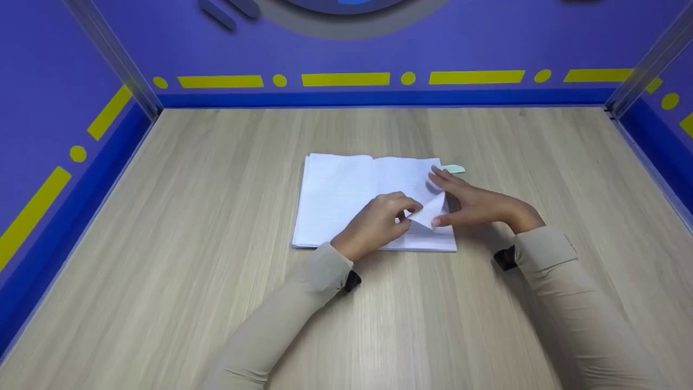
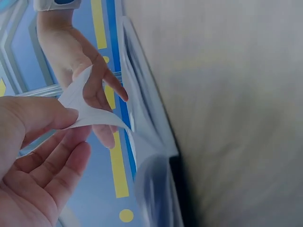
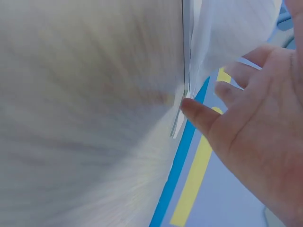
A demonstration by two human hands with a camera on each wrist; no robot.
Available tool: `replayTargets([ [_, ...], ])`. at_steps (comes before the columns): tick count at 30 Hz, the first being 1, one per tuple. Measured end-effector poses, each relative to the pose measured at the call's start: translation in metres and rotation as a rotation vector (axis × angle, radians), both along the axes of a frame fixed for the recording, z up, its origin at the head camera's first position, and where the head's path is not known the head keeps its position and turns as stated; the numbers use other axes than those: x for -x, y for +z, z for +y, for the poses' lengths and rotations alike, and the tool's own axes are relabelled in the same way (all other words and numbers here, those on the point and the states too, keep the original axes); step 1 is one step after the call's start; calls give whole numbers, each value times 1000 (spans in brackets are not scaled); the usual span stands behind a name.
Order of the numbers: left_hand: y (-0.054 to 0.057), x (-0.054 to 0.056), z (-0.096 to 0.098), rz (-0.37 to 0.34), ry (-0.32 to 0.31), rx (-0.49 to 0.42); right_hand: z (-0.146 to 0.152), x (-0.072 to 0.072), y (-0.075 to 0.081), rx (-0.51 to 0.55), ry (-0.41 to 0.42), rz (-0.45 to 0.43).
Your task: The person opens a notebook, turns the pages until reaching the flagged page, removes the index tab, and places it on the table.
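An open notebook (image 1: 341,200) with white lined pages lies on the table. My left hand (image 1: 379,219) pinches the lower corner of a right-hand page (image 2: 87,111) between thumb and fingers. That corner is lifted and curls upward, while more pages lie flat below it. At the notebook's right side is my right hand (image 1: 471,203), its fingers spread and fairly straight. Its thumb is close to the raised page, though I cannot tell whether they touch. In the right wrist view, the little finger of the right hand (image 3: 255,123) reaches the notebook's edge.
A pale green tab (image 1: 453,169) sticks out past the notebook's upper right edge. The wood-grain table (image 1: 216,189) is bounded by a blue-purple back wall (image 1: 346,54) and side walls with yellow marks. Small black devices are on both wrists.
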State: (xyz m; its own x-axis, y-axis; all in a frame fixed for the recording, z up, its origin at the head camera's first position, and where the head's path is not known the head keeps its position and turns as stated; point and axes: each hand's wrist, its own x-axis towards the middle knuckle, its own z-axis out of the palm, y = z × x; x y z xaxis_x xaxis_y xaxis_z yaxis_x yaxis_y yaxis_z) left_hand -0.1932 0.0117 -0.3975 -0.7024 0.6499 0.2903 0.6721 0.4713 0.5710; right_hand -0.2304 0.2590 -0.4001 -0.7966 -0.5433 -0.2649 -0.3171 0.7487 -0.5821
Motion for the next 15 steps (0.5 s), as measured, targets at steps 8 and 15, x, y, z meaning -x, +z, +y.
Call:
replayTargets([
  [8, 10, 3, -9, -10, 49, -124, 5, 0, 2, 162, -42, -20],
  [15, 20, 6, -21, 5, 83, -246, 6, 1, 0, 193, -82, -34],
])
